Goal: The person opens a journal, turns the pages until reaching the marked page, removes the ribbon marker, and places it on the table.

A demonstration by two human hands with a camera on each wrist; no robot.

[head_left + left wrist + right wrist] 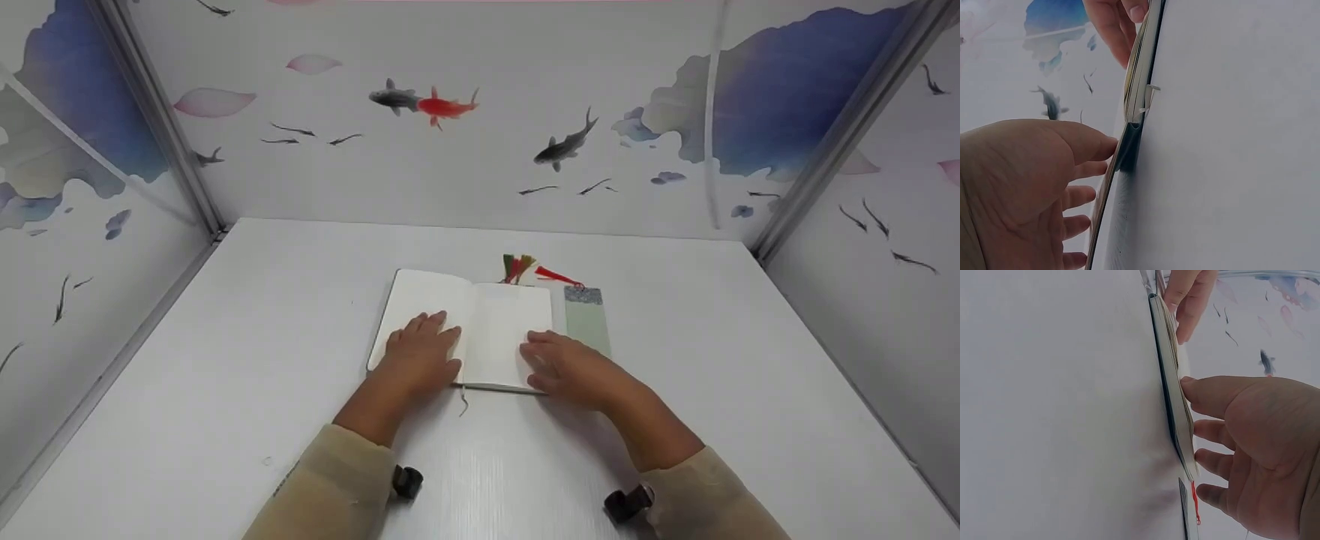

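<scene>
An open notebook [504, 322] with blank white pages lies on the white table, its dark cover edge showing in both wrist views. My left hand [421, 352] rests on the left page, fingers spread and fairly straight. On the right page's outer part lies my right hand [574, 367], its fingertips touching the paper. From the lower spine a thin ribbon marker [463, 401] hangs onto the table. In the left wrist view the left hand [1022, 185] presses the page with its fingertips; in the right wrist view the right hand [1264, 450] does likewise.
Right of the notebook, partly under the right hand, lies a pale green bookmark [587, 322] with a red tassel [559, 276]. More tassels [517, 268], green, red and gold, stick out behind the notebook. Printed panels [465, 172] with fish enclose the white table [300, 270].
</scene>
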